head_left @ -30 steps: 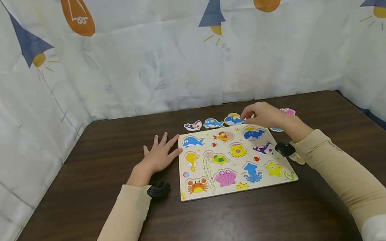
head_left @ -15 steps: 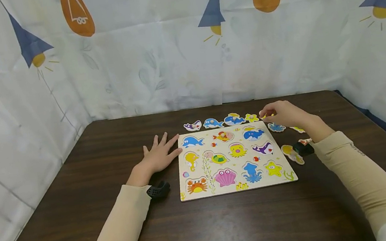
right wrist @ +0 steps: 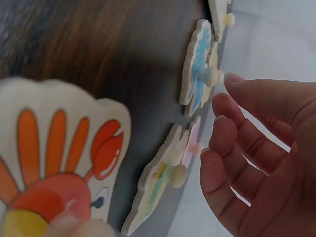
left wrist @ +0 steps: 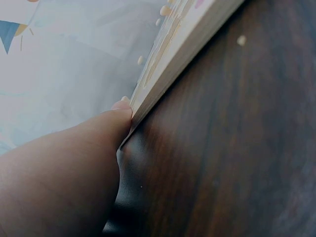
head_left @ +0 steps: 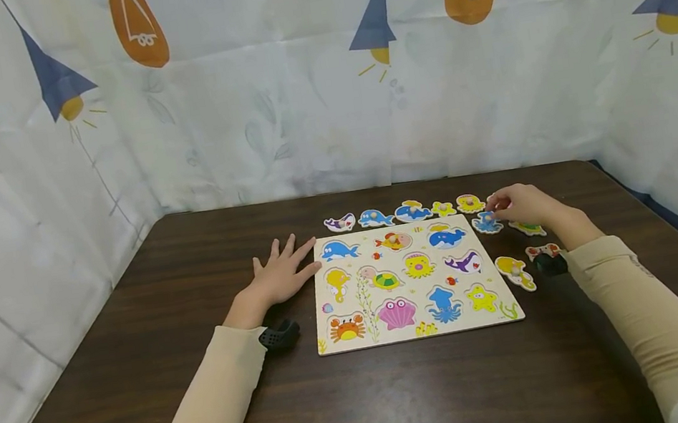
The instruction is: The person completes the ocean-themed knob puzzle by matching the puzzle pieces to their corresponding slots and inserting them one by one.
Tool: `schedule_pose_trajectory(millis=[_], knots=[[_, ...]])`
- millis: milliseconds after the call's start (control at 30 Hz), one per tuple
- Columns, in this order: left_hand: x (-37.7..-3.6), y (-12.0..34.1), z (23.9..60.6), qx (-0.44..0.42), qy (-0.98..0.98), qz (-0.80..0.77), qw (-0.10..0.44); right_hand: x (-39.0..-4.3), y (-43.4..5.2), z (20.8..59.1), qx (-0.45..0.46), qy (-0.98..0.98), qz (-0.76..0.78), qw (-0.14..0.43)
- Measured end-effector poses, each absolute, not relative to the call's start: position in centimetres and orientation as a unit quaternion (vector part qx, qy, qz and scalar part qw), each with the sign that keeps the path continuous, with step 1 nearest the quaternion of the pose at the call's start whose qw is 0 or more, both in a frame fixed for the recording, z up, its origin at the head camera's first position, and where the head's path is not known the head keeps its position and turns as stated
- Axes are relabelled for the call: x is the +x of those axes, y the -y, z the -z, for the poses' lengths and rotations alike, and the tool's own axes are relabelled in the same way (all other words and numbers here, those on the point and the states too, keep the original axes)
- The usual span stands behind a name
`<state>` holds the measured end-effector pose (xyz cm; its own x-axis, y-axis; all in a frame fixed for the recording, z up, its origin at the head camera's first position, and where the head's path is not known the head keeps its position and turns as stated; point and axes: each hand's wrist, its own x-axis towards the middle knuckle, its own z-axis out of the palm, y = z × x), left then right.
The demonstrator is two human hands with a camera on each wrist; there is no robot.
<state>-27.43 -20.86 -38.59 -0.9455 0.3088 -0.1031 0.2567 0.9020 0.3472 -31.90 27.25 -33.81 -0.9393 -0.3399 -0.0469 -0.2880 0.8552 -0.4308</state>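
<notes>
Puzzle board (head_left: pixel 371 291) flat on the tabletop (head_left: pixel 367 410), centre, long side roughly level with the person's front. Left hand (head_left: pixel 275 278) spread, palm down, thumb and a finger at the board's left edge, holding nothing. Right hand (head_left: pixel 526 207) past the board's upper right corner, fingers loosely bent, thumb apart from them in the right wrist view, pinching nothing visible. Its fingertips are right by the blue squid piece (head_left: pixel 487 223); thumb tip just beside the knob (right wrist: pixel 211 76), contact can't be told. Around that hand: green turtle piece (head_left: pixel 528 228) below it, crab piece (head_left: pixel 543 251) nearer the person, partly behind the right wristband (head_left: pixel 551 264), yellow seahorse piece (head_left: pixel 515 273) close by the board's right edge. Pink piece (right wrist: pixel 191 143) behind the turtle in the right wrist view, mostly hidden. Row along the board's far edge, left to right: purple whale piece (head_left: pixel 340 223), blue dolphin piece (head_left: pixel 375 218), blue whale piece (head_left: pixel 413 211), yellow star piece (head_left: pixel 443 208), yellow octopus piece (head_left: pixel 471 204). Both arms in beige sleeves (head_left: pixel 206 403), dark left wristband (head_left: pixel 280 335) too. Tabletop is dark brown wood; white curtain (head_left: pixel 325 112) behind, printed with lamps and bulbs.
</notes>
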Motion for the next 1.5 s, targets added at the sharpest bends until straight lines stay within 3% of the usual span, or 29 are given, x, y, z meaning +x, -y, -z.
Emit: schedule_pose_trajectory(millis=[900, 1500], knots=[[-27.4, 20.8, 38.9, 0.146, -0.972, -0.167, 0.080, -31.6, -26.2, 33.9, -0.142, -0.969, 0.184, 0.078], [-27.6, 20.9, 38.9, 0.146, -0.973, -0.163, 0.077, -30.6, -26.2, 32.8, -0.175, -0.970, 0.164, 0.043]])
